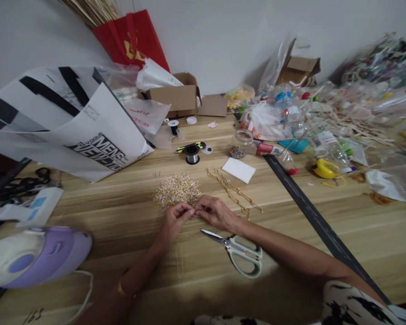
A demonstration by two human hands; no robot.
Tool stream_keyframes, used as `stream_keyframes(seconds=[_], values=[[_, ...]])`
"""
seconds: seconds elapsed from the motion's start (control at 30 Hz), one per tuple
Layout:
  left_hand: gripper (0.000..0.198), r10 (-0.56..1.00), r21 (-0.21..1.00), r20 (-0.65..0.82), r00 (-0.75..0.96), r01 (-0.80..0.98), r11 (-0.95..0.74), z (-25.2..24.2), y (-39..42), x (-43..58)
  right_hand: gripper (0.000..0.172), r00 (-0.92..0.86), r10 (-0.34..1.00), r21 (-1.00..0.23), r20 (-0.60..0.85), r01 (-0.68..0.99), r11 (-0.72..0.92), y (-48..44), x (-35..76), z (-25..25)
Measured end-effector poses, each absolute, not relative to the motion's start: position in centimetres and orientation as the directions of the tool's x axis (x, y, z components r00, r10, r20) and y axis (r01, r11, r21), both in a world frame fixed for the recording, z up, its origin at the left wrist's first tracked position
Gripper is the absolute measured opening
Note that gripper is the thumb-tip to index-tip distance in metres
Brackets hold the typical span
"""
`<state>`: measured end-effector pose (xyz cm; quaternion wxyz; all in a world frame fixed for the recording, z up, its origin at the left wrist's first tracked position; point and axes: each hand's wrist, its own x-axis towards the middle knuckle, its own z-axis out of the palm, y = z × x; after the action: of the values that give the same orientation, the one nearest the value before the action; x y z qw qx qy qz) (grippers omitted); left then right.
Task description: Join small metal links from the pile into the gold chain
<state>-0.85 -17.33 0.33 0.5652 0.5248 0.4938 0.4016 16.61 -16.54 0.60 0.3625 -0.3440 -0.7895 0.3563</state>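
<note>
My left hand (174, 220) and my right hand (214, 211) meet fingertip to fingertip over the wooden table. Both are closed in a pinch, and whatever lies between the fingers is too small to make out. A heap of small gold and clear beads (176, 189) lies just beyond my left hand. To the right of my right hand rests a gold chain (235, 197), laid out in long strands. Scissors (237, 250) with pale green handles lie below my right forearm, blades pointing toward my hands. A faint thin line, possibly thread, shows on the table below my left hand.
A spool of wire (192, 155), a yellow-black cutter (181, 148) and a white pad (238, 170) lie farther back. A jar of beads (240, 146) lies near plastic bottles and sticks at right. A large paper bag (88, 131) and a purple-white appliance (50, 257) stand left.
</note>
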Motion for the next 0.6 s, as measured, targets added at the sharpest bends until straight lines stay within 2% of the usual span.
stream_keyframes(seconds=[0.33, 0.47, 0.6], values=[[0.016, 0.970, 0.989, -0.139, 0.199, 0.070, 0.128, 0.55, -17.42, -0.95, 0.009, -0.533, 0.800, -0.808, 0.276, 0.322, 0.494, -16.48, 16.79, 0.89], [0.015, 0.971, 0.990, -0.139, 0.196, 0.066, 0.129, 0.35, -17.43, -0.88, 0.009, -0.520, 0.832, -0.858, 0.192, 0.324, 0.400, -16.34, 16.77, 0.93], [0.016, 0.977, 0.996, -0.072, 0.202, 0.071, 0.058, -0.05, -17.51, -0.70, 0.014, -0.524, 0.846, -0.939, 0.099, 0.234, 0.254, -16.17, 16.68, 0.69]])
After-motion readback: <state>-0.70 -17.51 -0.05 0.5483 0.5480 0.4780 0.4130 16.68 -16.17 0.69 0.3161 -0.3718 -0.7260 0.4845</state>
